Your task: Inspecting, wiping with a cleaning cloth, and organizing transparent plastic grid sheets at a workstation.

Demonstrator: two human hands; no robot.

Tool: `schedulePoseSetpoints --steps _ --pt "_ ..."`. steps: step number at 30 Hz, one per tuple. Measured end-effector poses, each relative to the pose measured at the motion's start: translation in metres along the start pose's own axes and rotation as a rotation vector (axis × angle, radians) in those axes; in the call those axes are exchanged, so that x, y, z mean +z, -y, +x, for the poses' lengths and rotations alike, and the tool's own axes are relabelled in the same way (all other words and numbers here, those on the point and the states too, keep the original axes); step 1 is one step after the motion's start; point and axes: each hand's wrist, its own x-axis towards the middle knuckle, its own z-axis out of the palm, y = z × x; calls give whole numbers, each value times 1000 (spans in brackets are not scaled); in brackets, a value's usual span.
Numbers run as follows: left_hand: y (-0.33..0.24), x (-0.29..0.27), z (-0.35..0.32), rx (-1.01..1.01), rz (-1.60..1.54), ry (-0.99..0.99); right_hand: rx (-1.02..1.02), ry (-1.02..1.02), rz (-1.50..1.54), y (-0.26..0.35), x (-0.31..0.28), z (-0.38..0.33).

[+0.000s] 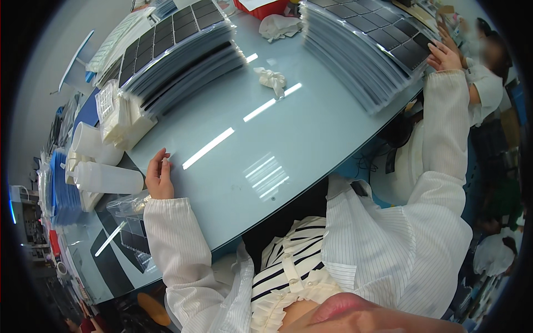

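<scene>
Reaching far out, the right hand (442, 55) lies with fingers spread flat on the near corner of the right stack (369, 39) of clear sleeves holding dark square pads; it grips nothing that can be seen. Its fingertips partly blend into clutter at the table's edge, and the stack's far end is cut off by the top of the view. The left hand (159, 178) rests on the pale blue table (239, 166), fingers loosely curled and together; something small and pale may sit at the fingertips, but that is too small to tell.

A second stack (177, 50) of the same dark-pad sleeves stands at the upper left, well apart from both hands. Two crumpled white cloths (272, 80) lie between the stacks. Just beside the left hand lie two white plastic bottles (108, 177) on their sides, and behind them a bundle of clear bags (119, 119) with white contents. Empty clear bags (130, 213) sit under the left sleeve. A red tray (261, 8) is cut off at the top. Another person at the far right is blurred.
</scene>
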Motion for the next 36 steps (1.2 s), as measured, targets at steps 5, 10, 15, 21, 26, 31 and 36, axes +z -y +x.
schedulePoseSetpoints --steps 5,10,15,21,26,31,36 --pt "-4 1 1 40 55 19 -293 -274 -559 18 8 -26" --pt "-12 2 2 27 135 21 -537 99 -430 44 58 -68" --pt "-12 -2 -3 63 183 5 -747 503 -644 63 200 -129" --pt "-16 0 -3 90 89 -70 -1312 529 -627 48 346 -124" --pt "-24 7 -5 133 76 -43 -1515 523 -671 -17 404 -70" --pt "-32 3 -11 178 123 -21 -1623 338 -873 -18 400 -73" --pt "-35 2 -15 169 161 6 -1569 228 -1085 -1 405 -80"
